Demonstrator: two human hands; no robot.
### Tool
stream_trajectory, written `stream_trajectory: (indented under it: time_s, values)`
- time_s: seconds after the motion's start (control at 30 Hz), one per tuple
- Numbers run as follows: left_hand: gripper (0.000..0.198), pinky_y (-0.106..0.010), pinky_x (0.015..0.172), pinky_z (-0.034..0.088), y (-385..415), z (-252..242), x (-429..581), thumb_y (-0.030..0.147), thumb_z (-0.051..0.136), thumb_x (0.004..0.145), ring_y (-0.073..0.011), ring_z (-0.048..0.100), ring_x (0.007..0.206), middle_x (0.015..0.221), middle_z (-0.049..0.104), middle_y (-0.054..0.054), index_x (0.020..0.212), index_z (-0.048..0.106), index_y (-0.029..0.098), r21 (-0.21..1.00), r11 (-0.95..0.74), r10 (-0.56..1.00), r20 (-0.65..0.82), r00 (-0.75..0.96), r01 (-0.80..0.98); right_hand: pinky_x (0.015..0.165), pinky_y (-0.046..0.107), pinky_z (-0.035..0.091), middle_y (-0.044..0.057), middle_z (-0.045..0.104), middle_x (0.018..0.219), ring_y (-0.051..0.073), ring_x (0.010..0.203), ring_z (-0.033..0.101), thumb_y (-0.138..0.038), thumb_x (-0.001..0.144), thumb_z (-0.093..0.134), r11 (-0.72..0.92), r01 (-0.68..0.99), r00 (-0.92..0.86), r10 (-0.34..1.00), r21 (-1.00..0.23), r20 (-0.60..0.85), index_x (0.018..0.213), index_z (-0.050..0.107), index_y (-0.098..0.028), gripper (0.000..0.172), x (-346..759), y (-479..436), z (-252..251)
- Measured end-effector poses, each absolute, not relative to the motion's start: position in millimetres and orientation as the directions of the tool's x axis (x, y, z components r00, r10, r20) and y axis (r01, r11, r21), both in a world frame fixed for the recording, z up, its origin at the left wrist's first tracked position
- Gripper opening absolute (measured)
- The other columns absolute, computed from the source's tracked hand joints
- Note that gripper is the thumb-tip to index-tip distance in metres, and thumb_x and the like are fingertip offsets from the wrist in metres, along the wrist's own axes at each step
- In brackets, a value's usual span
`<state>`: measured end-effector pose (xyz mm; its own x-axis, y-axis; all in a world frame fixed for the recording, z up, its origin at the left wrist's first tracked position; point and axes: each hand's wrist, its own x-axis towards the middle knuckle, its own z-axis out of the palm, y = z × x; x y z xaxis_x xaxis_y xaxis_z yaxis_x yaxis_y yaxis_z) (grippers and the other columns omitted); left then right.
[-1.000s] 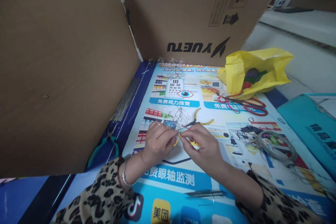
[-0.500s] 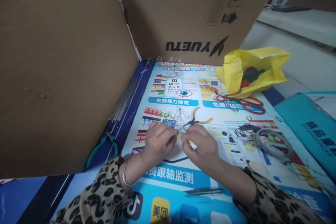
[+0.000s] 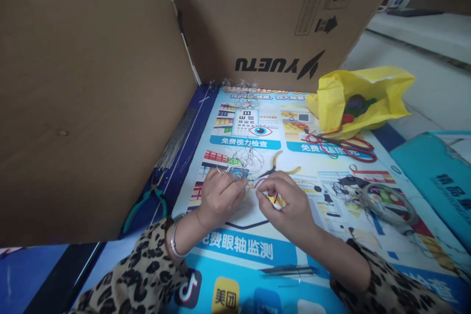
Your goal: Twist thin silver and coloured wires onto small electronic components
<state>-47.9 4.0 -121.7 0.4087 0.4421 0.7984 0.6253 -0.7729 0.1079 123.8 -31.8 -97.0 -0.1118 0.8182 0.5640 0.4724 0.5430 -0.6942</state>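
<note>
My left hand [image 3: 222,194] is closed, fingertips pinched at the lower end of a thin silver wire shape [image 3: 248,159] made of loops; the exact grip is hidden. Close by on the right, my right hand [image 3: 287,203] has its thumb and fingers curled together on a thin red cord [image 3: 260,182]. The cord arches between the two hands, and part of it shows below the right fingers. Just beyond the right hand lie pliers [image 3: 281,167] with yellow handles, their jaws toward the wire shape.
Cardboard panels [image 3: 91,83] stand at left and back. Red-handled scissors [image 3: 356,149] lie before a yellow bag [image 3: 331,103]. A wire coil [image 3: 412,216] and teal box [image 3: 427,167] are at right. Teal-handled pliers [image 3: 147,201] and wire strips [image 3: 176,140] lie left; dark strips [image 3: 287,271] lie in front.
My right hand has moved slightly away from the left, and more of the red cord shows in a curve between them. The view has shifted a little.
</note>
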Motion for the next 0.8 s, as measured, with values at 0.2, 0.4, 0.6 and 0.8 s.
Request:
stream_trajectory:
  time_s: [0.2,0.4,0.6,0.8]
  values:
    - [0.019,-0.033,0.065,0.035,2.3,-119.0,-48.3,0.011,0.064,0.075,-0.0153,0.052,0.064,0.067,0.062,0.000,0.093,0.060,0.018,0.003,-0.780,0.380,0.797,0.470,0.625,0.061,0.025,0.041,-0.001,0.051,0.071,0.012,0.066,0.050,-0.002,0.070,0.057,0.528,0.492,-0.124,0.830,-0.693,0.544,0.076,0.055,-0.019,0.018,123.7,-30.4,-100.9]
    - [0.018,-0.033,0.064,0.034,1.1,-116.1,-46.7,0.012,0.066,0.075,-0.0152,0.052,0.064,0.068,0.064,-0.001,0.090,0.060,0.017,-0.027,-0.785,0.360,0.793,0.491,0.619,0.062,0.026,0.042,0.000,0.053,0.070,0.014,0.068,0.052,-0.004,0.070,0.056,0.500,0.500,-0.122,0.849,-0.706,0.515,0.072,0.056,-0.019,0.015,121.5,-28.8,-102.0]
    - [0.012,-0.033,0.063,0.034,0.5,-113.4,-45.2,0.013,0.065,0.076,-0.0152,0.052,0.062,0.065,0.062,-0.001,0.088,0.061,0.017,-0.072,-0.781,0.332,0.793,0.510,0.621,0.060,0.026,0.041,0.000,0.052,0.068,0.014,0.066,0.052,-0.004,0.067,0.054,0.474,0.522,-0.109,0.862,-0.709,0.496,0.068,0.053,-0.019,0.015,120.5,-29.0,-103.4]
    - [0.014,-0.033,0.065,0.035,-0.9,-115.9,-44.1,0.014,0.064,0.077,-0.0154,0.054,0.063,0.066,0.063,0.000,0.089,0.059,0.018,-0.055,-0.780,0.355,0.782,0.513,0.623,0.059,0.026,0.040,-0.001,0.050,0.067,0.014,0.065,0.050,-0.004,0.065,0.051,0.487,0.574,-0.113,0.843,-0.658,0.526,0.067,0.048,-0.020,0.017,119.5,-26.6,-108.8]
